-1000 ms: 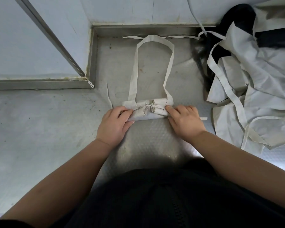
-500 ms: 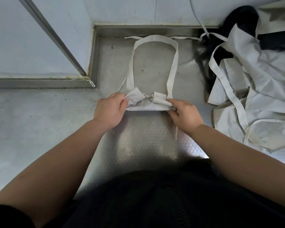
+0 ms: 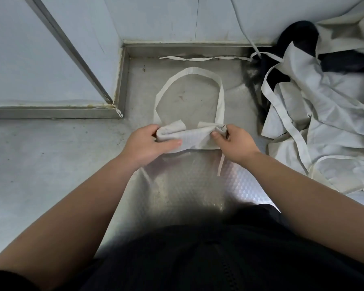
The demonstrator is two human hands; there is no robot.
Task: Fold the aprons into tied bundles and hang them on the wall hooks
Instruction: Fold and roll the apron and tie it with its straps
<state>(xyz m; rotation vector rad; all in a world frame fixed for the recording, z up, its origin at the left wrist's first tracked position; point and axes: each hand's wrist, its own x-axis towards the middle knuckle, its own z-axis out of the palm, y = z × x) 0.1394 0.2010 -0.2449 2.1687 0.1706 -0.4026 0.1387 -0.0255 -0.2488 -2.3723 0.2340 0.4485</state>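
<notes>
"Rolled off-white cloth apron bundle [image 3: 189, 137]: where is it?"

"Mid-way across the embossed steel surface [image 3: 177, 185], held between both hands. The left hand [image 3: 147, 143] has its fingers curled round one end with the thumb laid on top, and the right hand [image 3: 235, 143] pinches the other end. I can't tell whether it's lifted clear."

"Which step, would you say?"

"Securing the roll, I'd judge. No knot shows on this face. A thin cloth tie [image 3: 221, 164] trails toward the person, and the wide neck loop [image 3: 220, 97] lies flat beyond."

"And next?"

"Probably wrap the ties round and knot them, keeping pressure on so nothing unrolls. Then comes hanging, and after that the crumpled heap of pale aprons [image 3: 324, 127] on the right. No hooks are in view."
</notes>
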